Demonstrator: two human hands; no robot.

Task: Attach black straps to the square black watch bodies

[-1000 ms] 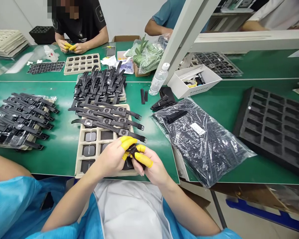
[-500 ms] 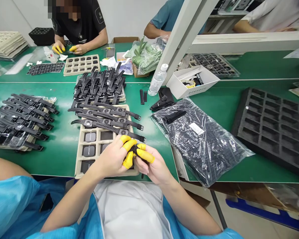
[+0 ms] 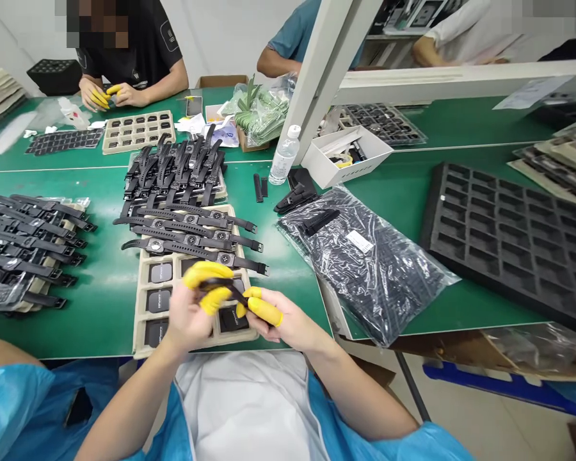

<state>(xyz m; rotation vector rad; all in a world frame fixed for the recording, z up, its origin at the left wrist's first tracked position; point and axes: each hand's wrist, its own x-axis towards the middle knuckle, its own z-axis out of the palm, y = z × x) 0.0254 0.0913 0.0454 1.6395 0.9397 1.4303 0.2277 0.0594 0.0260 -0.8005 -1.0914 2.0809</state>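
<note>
My left hand [image 3: 194, 301], with yellow finger cots, grips one end of a curved black watch strap [image 3: 234, 292]. The fingers of my right hand [image 3: 276, 315], also in yellow cots, pinch the strap's other end. Whether a watch case is attached is hidden by my fingers. Below them lies a beige tray [image 3: 141, 307] with square black watch cases [image 3: 160, 273] in its compartments. Strapped smartwatches [image 3: 192, 241] rest side by side, face down, across the tray's far part.
More strapped watches are piled behind [image 3: 173, 173] and at left [image 3: 24, 243]. On the right are a plastic bag of black straps [image 3: 379, 282], a black foam tray [image 3: 504, 237], a water bottle [image 3: 284, 157] and a white box [image 3: 350, 168]. A co-worker [image 3: 134, 70] sits opposite.
My left hand has moved left, away from my right hand, and the black strap now shows stretched between them. The view has shifted slightly to the right.
</note>
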